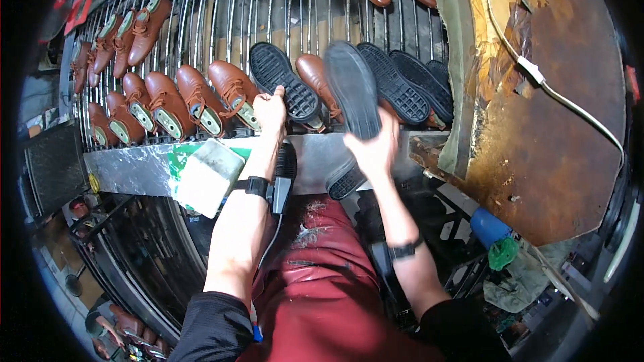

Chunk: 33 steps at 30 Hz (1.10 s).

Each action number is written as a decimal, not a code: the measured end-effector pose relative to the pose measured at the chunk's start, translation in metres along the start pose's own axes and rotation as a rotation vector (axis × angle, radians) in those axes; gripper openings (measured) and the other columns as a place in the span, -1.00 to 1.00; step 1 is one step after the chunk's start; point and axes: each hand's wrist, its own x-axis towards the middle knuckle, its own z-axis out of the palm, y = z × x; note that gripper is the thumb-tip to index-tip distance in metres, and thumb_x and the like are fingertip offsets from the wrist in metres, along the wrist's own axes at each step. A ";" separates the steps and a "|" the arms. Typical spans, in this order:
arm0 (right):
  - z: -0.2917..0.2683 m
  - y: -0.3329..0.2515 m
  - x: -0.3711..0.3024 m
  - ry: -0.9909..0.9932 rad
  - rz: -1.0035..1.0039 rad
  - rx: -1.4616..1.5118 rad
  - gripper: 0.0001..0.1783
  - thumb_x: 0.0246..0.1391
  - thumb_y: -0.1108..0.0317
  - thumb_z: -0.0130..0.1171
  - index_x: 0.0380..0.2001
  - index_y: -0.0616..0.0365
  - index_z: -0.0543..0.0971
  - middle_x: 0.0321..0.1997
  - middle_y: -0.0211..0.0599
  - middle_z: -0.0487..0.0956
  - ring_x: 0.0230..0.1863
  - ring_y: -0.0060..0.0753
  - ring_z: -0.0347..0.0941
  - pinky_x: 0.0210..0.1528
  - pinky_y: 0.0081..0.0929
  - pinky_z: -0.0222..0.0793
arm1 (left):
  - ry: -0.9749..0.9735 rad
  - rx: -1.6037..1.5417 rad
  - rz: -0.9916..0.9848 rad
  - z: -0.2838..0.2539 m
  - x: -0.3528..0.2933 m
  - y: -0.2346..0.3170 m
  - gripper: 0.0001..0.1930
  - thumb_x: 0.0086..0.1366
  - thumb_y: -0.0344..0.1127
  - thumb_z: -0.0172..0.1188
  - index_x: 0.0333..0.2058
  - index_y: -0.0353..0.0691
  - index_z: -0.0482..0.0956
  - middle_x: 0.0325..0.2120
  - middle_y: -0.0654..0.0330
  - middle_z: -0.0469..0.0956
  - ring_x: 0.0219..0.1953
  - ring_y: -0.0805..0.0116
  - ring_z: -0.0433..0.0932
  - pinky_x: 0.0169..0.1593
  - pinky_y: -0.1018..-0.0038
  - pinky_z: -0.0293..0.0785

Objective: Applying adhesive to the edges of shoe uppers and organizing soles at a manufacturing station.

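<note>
A black shoe sole [350, 84], smeared by motion, stands upright in my right hand [376, 151], whose fingers and thumb close round its lower end. Curled against the left edge of another black sole [285, 84], my left hand [270, 114] has its thumb on the rim; this sole's gridded tread faces up. Beside it sits a brown leather shoe [312, 74], partly hidden by the raised sole. Two more treaded soles, a near one [396, 84] and a farther one [424, 87], lie over shoes to the right.
Brown lace-up shoes [168, 104] line the metal-bar rack [221, 10] in rows. On the metal ledge [134, 167] rest a white block [211, 167], a black sole [345, 179] and another partly behind my left forearm. A worn brown board [557, 141] with a white cable [570, 97] borders the right.
</note>
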 end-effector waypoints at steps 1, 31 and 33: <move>0.014 0.001 0.034 0.008 -0.102 -0.092 0.02 -0.33 0.13 0.58 0.27 0.21 0.41 0.20 0.12 0.45 0.27 0.21 0.42 0.31 0.03 0.40 | -0.004 -0.019 0.061 0.005 -0.003 -0.001 -0.63 0.28 -0.13 0.47 -0.33 -0.28 0.49 -0.48 0.23 0.50 -0.40 0.39 0.47 -0.21 0.41 0.49; 0.020 -0.005 -0.171 -0.325 -0.177 0.202 0.13 -0.20 0.27 0.64 0.41 0.35 0.26 0.22 0.03 0.48 0.28 -0.01 0.45 0.29 -0.18 0.37 | 0.053 0.052 0.572 -0.247 -0.088 0.010 -0.52 0.44 -0.35 0.26 0.24 -0.45 0.41 -0.04 0.06 0.55 0.09 0.31 0.53 0.23 0.41 0.43; 0.071 -0.093 -0.121 -0.210 -0.263 0.024 0.05 -0.11 0.15 0.57 0.40 0.29 0.31 0.25 0.15 0.45 0.26 0.14 0.42 0.32 -0.08 0.36 | 0.028 -0.018 0.424 -0.241 -0.025 0.064 -0.57 0.40 -0.31 0.29 0.12 -0.49 0.55 -0.22 0.14 0.63 -0.14 0.41 0.58 0.01 0.47 0.50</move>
